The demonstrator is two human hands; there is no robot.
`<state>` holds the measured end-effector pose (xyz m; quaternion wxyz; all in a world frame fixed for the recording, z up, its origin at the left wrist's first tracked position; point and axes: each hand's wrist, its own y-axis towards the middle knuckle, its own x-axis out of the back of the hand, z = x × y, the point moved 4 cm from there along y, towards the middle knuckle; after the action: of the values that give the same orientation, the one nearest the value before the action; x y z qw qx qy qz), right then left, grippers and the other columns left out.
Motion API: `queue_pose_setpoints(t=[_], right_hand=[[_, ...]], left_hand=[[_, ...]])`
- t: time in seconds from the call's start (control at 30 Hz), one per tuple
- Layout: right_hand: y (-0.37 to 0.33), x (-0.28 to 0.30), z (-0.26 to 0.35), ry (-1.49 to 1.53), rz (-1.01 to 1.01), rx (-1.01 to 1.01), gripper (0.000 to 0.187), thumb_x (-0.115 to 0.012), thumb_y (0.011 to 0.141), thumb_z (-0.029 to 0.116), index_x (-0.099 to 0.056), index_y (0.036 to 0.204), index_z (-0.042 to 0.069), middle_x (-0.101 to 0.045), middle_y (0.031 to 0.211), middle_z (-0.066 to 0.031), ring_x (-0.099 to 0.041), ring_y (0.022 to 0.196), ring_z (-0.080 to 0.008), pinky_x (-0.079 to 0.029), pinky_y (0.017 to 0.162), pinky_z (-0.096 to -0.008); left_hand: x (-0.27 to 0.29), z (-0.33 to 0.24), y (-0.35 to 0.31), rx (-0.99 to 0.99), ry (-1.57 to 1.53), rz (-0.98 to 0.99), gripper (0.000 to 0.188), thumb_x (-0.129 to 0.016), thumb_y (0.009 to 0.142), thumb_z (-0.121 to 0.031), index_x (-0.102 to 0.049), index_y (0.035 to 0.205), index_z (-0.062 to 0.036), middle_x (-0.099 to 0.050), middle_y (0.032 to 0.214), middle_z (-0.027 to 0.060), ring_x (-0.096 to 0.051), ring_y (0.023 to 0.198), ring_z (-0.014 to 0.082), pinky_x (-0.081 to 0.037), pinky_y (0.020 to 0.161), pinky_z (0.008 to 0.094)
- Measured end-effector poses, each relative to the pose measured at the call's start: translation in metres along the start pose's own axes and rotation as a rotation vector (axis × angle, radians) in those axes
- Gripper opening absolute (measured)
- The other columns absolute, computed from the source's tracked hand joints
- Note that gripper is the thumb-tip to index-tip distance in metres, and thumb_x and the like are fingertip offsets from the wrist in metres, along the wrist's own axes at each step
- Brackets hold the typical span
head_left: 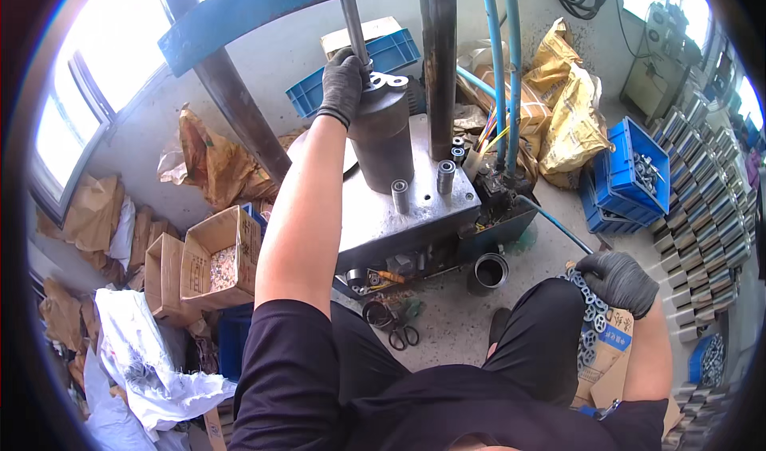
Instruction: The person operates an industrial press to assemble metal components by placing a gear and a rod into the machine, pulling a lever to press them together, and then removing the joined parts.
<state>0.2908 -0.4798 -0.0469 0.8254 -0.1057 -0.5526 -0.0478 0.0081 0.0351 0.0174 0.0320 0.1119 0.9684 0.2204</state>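
Observation:
A dark metal cylinder (pixel 381 144) stands upright on the press's steel table (pixel 363 219). On its top lies a flat silver metal piece with round holes (pixel 389 81). My left hand (pixel 345 88), in a dark grey glove, is closed at the cylinder's top edge, against the lower end of a steel rod (pixel 354 28) that comes down from above. What its fingers hold is hidden. My right hand (pixel 618 282), gloved too, is closed round the end of a long blue lever (pixel 557 226). Below that hand, several flat metal pieces with holes (pixel 592 317) lie on cardboard by my knee.
Small ringed cylinders (pixel 400 197) stand on the table. Press columns (pixel 441 76) flank the work, under a blue crossbeam (pixel 263 16). An open metal can (pixel 487 274) and scissors (pixel 404 338) are on the floor. Blue crates (pixel 634 172) and stacked metal tubes (pixel 702 203) fill the right; cardboard boxes (pixel 219 259), the left.

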Motion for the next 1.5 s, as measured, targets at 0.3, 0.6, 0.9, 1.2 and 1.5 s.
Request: queue_pose_setpoints(t=[0.3,0.6,0.9,1.2,1.5], right_hand=[[0.001,-0.003,-0.001,-0.041,-0.02,0.096,0.026,-0.069,0.091,0.015,-0.077,0.112,0.003,-0.076,0.099,-0.0197,-0.073,0.094,-0.0388,-0.058,0.085,-0.0442],[-0.001,-0.002,-0.003,0.005,-0.069,0.115,0.025,-0.071,0.091,0.014,-0.077,0.112,0.003,-0.076,0.099,-0.02,-0.074,0.093,-0.0372,-0.058,0.085,-0.044],[0.028,0.039,0.013,-0.12,-0.517,0.166,0.019,-0.07,0.093,0.012,-0.075,0.11,0.004,-0.076,0.103,-0.0191,-0.074,0.096,-0.0373,-0.059,0.085,-0.0441],[0.153,0.146,0.007,-0.363,-0.944,0.265,0.015,-0.067,0.098,0.017,-0.071,0.108,0.006,-0.073,0.099,-0.021,-0.071,0.093,-0.0411,-0.057,0.083,-0.0489],[0.183,0.156,0.01,-0.409,-0.882,0.136,0.022,-0.065,0.097,0.025,-0.074,0.111,0.01,-0.074,0.105,-0.0205,-0.071,0.101,-0.041,-0.057,0.089,-0.05]], left_hand=[[-0.004,-0.004,0.002,0.039,-0.094,-0.011,0.026,-0.048,0.089,-0.006,-0.073,0.098,-0.0038,-0.06,0.071,0.0045,-0.055,0.059,0.0134,-0.047,0.057,0.0302],[-0.005,-0.009,-0.006,0.018,-0.042,-0.002,0.026,-0.049,0.09,-0.006,-0.073,0.098,-0.004,-0.06,0.07,0.0047,-0.056,0.059,0.0137,-0.047,0.056,0.0306],[0.007,0.005,0.004,0.024,-0.118,-0.002,0.026,-0.049,0.092,-0.007,-0.073,0.101,-0.0033,-0.06,0.071,0.0043,-0.057,0.059,0.0138,-0.049,0.057,0.0304],[-0.005,-0.004,-0.006,0.02,-0.026,-0.015,0.03,-0.052,0.091,-0.009,-0.074,0.11,-0.0024,-0.065,0.078,0.0061,-0.06,0.064,0.0138,-0.051,0.061,0.0301],[-0.007,-0.009,-0.01,-0.062,-0.039,-0.084,0.024,-0.056,0.092,-0.015,-0.073,0.104,-0.0032,-0.067,0.078,0.0102,-0.063,0.067,0.0167,-0.052,0.065,0.0338]])
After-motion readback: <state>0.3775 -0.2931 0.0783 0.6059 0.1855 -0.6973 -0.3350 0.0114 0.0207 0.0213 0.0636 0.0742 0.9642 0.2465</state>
